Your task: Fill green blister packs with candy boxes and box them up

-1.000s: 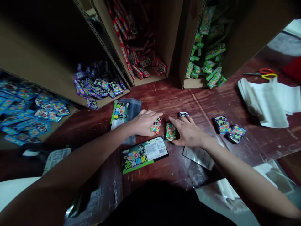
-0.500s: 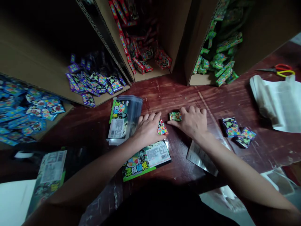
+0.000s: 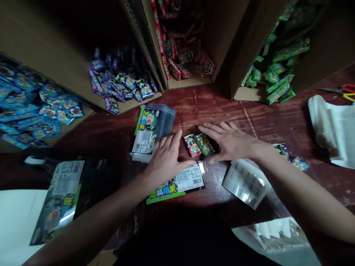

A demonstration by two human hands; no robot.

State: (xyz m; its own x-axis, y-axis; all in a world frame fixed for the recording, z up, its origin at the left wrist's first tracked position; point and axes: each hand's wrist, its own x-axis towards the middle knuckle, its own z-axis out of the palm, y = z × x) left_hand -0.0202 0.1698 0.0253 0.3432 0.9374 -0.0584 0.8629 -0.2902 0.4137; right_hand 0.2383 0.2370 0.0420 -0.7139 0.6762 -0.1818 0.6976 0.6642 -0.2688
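Side by side on the dark red table lie a small red candy box (image 3: 192,145) and a green candy box (image 3: 204,144), close together between my hands. My left hand (image 3: 168,157) is open to their left, thumb stretched out over the edge of a printed plastic pouch (image 3: 191,179). My right hand (image 3: 229,140) is also open, its fingers spread just right of the green box. A stack of clear printed pouches (image 3: 146,127) lies beyond my left hand. Under my right forearm are a purple candy box (image 3: 281,150) and another small packet (image 3: 300,163).
Cardboard boxes at the back hold blue packets (image 3: 52,107), purple packets (image 3: 119,83), red packets (image 3: 177,68) and green packets (image 3: 280,81). A sheet of silvery stickers (image 3: 246,183) lies right of centre. Scissors (image 3: 344,91) and white sheeting (image 3: 332,129) lie far right.
The red and green boxes now lie together, uncovered; the green one has shifted left and turned. My hands have opened away from them. The whole view has shifted slightly.
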